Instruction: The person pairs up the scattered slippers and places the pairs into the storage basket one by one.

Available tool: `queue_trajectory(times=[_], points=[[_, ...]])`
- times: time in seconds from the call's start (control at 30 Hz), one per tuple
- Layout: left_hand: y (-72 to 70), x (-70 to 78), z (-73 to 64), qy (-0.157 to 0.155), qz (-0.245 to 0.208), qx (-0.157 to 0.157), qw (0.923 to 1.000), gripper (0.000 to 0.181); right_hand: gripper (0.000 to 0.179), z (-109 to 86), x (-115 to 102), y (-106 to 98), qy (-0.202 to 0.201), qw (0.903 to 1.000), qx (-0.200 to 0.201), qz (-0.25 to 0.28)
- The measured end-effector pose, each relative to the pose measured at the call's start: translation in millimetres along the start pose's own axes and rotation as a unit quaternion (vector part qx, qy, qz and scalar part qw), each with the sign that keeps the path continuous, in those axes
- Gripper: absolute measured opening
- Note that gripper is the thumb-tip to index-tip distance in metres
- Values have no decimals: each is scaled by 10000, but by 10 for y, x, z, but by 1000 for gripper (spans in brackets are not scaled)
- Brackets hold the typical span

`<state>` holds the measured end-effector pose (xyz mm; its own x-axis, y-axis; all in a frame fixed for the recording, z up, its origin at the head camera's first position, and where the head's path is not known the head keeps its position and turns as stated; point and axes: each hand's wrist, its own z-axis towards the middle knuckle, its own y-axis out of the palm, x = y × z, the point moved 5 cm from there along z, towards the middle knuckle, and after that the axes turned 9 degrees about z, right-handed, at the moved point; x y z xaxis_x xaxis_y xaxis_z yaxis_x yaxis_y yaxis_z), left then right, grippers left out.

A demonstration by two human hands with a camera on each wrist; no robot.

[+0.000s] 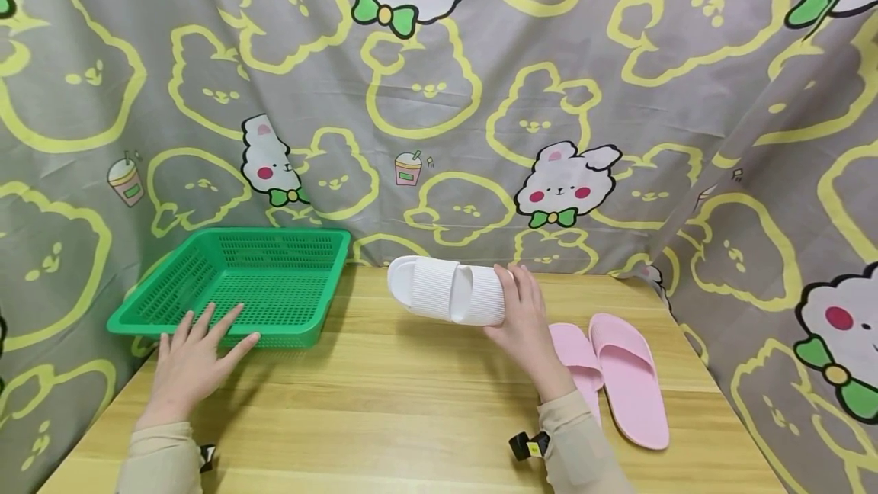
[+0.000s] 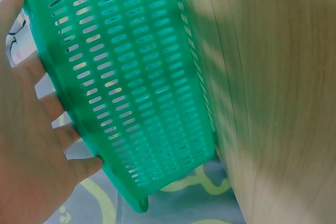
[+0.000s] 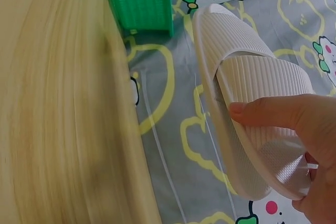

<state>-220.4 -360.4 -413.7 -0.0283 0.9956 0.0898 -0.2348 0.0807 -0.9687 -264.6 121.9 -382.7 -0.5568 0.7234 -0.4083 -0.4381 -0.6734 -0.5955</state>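
Observation:
A pair of white slippers with ribbed straps is held together above the table by my right hand. In the right wrist view the thumb lies across one strap of the white slippers, and the other fingers are mostly hidden behind them. My left hand is at the near rim of a green plastic basket, fingers spread and extended over the edge. The left wrist view shows the fingertips touching the rim of the basket. Inside, the basket's slotted floor is bare.
A pair of pink slippers lies on the wooden table at the right, partly behind my right forearm. A grey patterned curtain rises behind the table and along both sides.

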Motion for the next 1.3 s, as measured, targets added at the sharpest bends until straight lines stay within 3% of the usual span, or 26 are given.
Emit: queue_trajectory(times=[1.3], points=[[-7, -2, 6, 24, -90, 80, 9999, 68, 101, 266, -346, 357, 245, 9995, -48, 196]])
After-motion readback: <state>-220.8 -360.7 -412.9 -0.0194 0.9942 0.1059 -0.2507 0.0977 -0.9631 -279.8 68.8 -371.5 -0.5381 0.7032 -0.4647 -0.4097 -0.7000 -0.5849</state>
